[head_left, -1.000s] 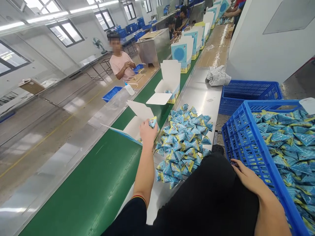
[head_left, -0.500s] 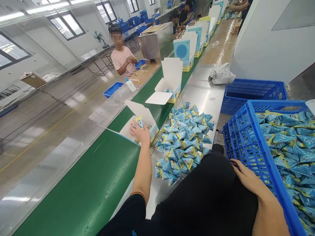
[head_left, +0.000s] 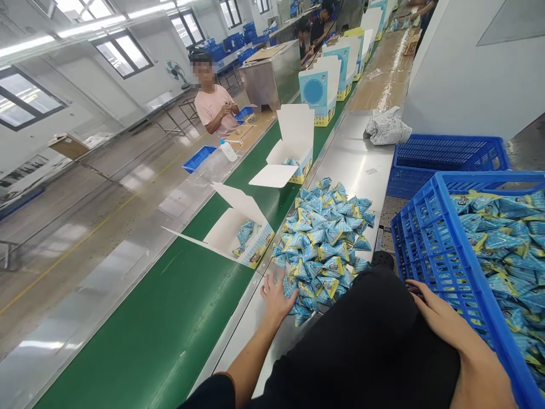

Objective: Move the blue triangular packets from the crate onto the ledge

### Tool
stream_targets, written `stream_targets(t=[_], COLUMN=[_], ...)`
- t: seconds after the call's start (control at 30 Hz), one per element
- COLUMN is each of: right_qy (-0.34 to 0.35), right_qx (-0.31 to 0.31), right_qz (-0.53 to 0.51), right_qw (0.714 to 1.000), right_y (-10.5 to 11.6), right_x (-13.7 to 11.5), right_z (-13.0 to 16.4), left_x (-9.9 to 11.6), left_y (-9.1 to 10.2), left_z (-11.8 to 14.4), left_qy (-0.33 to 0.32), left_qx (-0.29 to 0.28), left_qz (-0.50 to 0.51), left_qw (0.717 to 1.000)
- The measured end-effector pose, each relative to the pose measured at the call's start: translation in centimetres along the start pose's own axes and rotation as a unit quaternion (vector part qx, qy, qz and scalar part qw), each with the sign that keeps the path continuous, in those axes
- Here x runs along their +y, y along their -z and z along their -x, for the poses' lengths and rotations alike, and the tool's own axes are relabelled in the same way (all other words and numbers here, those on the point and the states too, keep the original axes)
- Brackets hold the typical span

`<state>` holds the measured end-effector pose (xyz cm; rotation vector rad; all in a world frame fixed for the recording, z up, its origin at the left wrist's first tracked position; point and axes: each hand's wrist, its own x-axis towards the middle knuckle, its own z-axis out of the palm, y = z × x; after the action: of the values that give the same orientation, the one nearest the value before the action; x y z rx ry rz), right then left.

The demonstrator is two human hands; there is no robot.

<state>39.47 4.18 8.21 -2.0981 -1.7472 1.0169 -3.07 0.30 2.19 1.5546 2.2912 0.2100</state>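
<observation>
My left hand (head_left: 276, 295), fingers spread and holding nothing, rests at the near edge of the heap of small blue-and-yellow triangular foil packets (head_left: 326, 238), which stretches ahead and rightward.

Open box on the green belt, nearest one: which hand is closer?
Left. The left hand lies on the packet pile just below the open box; the right hand rests against the blue crate.

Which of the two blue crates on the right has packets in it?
The nearer blue crate, beside the right hand, is heaped with blue and yellow packets. The farther crate, by the striped cloth, shows none.
</observation>
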Motion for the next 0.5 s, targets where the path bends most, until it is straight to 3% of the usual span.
stream_targets(t=[0.1,0.23,0.5], right_qy=[0.011,0.014,0.016], right_qx=[0.014,0.005,0.010], right_qz=[-0.002,-0.007,-0.007], right_qw=[1.000,1.000,1.000], right_y=[-0.1,-0.2,-0.3], right_x=[0.0,-0.4,0.3], right_z=[0.0,0.0,0.1], left_x=[-2.4,-3.2,-3.9], left_y=[-1.0,-1.2,-0.5], left_z=[0.8,0.4,-0.8], left_qy=[-0.030,-0.057,-0.091], left_qx=[-0.079,-0.133,-0.140], left_qz=[-0.001,-0.009,-0.025], left_qw=[0.996,0.989,0.986])
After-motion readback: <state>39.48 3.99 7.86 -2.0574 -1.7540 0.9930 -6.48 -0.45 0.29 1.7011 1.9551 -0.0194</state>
